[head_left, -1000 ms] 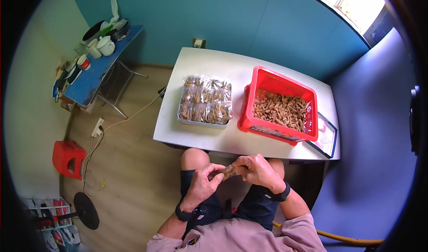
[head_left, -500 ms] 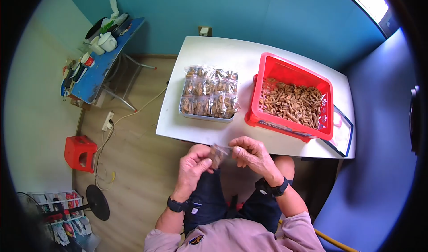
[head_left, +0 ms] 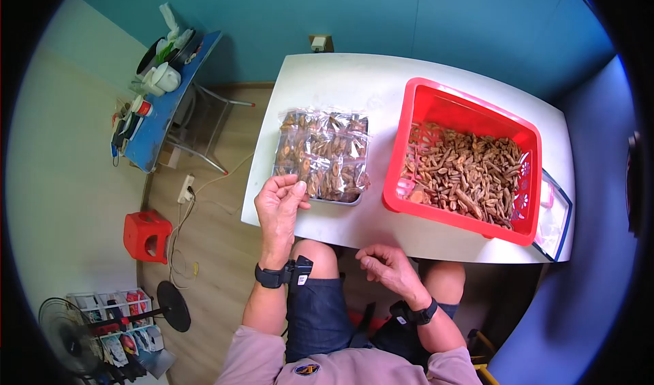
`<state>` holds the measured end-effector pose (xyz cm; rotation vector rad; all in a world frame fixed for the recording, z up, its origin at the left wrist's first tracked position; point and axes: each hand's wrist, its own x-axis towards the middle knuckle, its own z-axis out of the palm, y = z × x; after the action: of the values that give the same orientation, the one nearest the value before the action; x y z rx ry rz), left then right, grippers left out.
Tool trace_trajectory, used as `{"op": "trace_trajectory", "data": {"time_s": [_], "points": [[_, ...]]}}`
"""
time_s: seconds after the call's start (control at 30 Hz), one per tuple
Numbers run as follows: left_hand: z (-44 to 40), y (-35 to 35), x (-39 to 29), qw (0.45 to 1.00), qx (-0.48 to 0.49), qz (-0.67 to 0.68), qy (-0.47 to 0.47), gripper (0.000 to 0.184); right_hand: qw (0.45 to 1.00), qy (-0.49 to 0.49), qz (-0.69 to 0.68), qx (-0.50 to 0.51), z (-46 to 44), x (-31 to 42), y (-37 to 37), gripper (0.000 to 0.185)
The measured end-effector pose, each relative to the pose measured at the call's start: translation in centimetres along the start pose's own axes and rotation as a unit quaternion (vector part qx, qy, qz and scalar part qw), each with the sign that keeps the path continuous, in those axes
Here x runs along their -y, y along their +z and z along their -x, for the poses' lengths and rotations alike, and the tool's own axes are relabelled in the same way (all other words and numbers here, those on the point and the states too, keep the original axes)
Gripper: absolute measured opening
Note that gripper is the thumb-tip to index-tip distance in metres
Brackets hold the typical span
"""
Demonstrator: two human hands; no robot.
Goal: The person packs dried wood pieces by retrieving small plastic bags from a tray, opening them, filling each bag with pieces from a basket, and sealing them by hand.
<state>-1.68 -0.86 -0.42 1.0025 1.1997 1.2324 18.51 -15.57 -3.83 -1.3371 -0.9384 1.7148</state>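
Note:
My left hand (head_left: 278, 208) is at the front left corner of a shallow tray (head_left: 335, 202), its fingers curled and closed against the small bags. What lies between the fingertips is hidden. Clear bags of brown dried pieces (head_left: 334, 146) fill the tray in rows. Over my lap, by the table's front edge, my right hand (head_left: 390, 269) is loosely closed with nothing visible in it. Right of the tray stands a red plastic basket (head_left: 463, 223) holding loose brown dried pieces (head_left: 470, 174) and a pinkish object (head_left: 411, 189) in its near left corner.
Both containers stand on a white table (head_left: 327, 227). A dark-framed flat case (head_left: 555, 221) lies beside the basket. At left are a blue folding table (head_left: 163, 116) with cups and pans, a red stool (head_left: 146, 236), a power strip (head_left: 186, 189) and a fan (head_left: 71, 341).
My hands have moved apart. The left went up to the tray from over my lap, where it held a small bag; the right has let go of that bag and is lower.

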Motion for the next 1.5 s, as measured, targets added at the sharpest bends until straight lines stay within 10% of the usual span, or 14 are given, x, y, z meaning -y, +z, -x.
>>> {"op": "trace_trajectory", "data": {"time_s": [0.3, 1.13, 1.5], "points": [[0.6, 1.2, 1.0, 0.988, -0.054, -0.138, 0.035, 0.019, 0.960, -0.178, 0.210, 0.046, 0.3, 0.8, 0.2, 0.014], [1.4, -1.2, 3.2, 0.970, -0.073, -0.212, 0.098, 0.011, 0.919, -0.293, 0.263, 0.030, 4.8, 1.5, -2.4, 0.012], [13.7, -3.7, 6.1, 0.869, 0.066, -0.429, 0.238, 0.013, 0.819, -0.182, 0.103, -0.535, 20.2, 1.8, -20.7, 0.026]]}}
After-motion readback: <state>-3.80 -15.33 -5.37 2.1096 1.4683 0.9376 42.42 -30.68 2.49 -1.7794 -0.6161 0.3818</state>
